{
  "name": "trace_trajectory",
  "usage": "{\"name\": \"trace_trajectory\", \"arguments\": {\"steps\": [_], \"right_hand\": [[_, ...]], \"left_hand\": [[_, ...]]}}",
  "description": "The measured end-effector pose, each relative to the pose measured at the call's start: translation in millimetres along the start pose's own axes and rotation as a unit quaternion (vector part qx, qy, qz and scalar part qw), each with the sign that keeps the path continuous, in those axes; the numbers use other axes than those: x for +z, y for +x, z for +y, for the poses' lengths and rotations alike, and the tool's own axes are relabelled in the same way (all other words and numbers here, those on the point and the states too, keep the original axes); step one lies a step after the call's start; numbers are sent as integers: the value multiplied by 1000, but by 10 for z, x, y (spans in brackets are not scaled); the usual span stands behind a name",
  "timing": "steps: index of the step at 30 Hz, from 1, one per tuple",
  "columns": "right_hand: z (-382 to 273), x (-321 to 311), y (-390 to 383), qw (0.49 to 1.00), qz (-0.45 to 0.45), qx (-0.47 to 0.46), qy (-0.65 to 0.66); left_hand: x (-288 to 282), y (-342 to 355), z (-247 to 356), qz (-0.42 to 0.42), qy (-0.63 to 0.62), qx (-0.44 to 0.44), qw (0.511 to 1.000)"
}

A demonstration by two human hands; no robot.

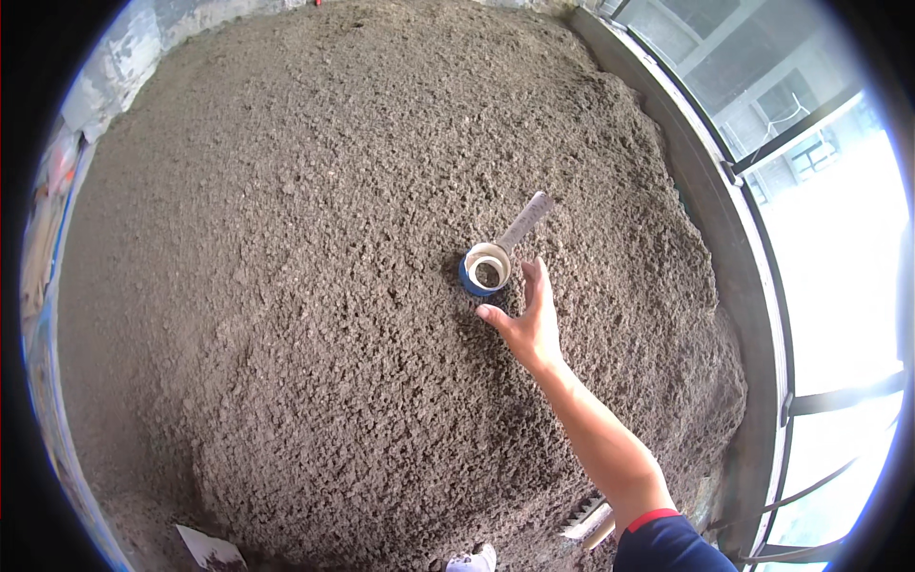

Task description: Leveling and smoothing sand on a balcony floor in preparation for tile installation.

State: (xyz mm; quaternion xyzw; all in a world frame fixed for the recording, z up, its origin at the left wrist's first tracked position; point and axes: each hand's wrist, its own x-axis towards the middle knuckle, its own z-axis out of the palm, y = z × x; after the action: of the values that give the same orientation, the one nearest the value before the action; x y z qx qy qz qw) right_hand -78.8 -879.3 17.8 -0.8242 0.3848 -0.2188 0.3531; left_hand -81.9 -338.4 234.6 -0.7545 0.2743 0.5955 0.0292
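Note:
My right hand [537, 324] reaches in from the lower right, thumb and fingers spread apart with nothing between them. Just beyond the fingertips is a short hollow ring [467, 275], blue outside and whitish inside, with a smaller white ring within. From its far side a flat, pale, speckled strip [525, 220] points up and to the right; whether the two are joined is hard to tell. Both rest on a broad bed of rough, grey-brown, damp-looking mortar [315, 257]. My left hand does not show.
Windows [839, 257] with dark frames and a grey sill [734, 276] run along the right. By my forearm lies a toothed or bristled tool [583, 520]. A white plate [210, 549] smeared dark sits at lower left, and a white shoe-like shape [473, 561] at the bottom edge.

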Motion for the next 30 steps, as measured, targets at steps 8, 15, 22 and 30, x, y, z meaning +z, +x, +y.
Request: {"name": "trace_trajectory", "arguments": {"steps": [8,15,22,30], "right_hand": [[-166,-9,49,1000,-6,-2,-20],[-224,146,502,998,9,-2,69],[-356,401,882,994,13,-43,98],[-746,813,950,992,-21,-74,104]], "left_hand": [[239,-13,-210,62,1,45,997],[131,37,-136,43,-24,34,998],[179,2,-128,50,-43,11,998],[489,-52,-258,-6,-55,-19,998]]}}
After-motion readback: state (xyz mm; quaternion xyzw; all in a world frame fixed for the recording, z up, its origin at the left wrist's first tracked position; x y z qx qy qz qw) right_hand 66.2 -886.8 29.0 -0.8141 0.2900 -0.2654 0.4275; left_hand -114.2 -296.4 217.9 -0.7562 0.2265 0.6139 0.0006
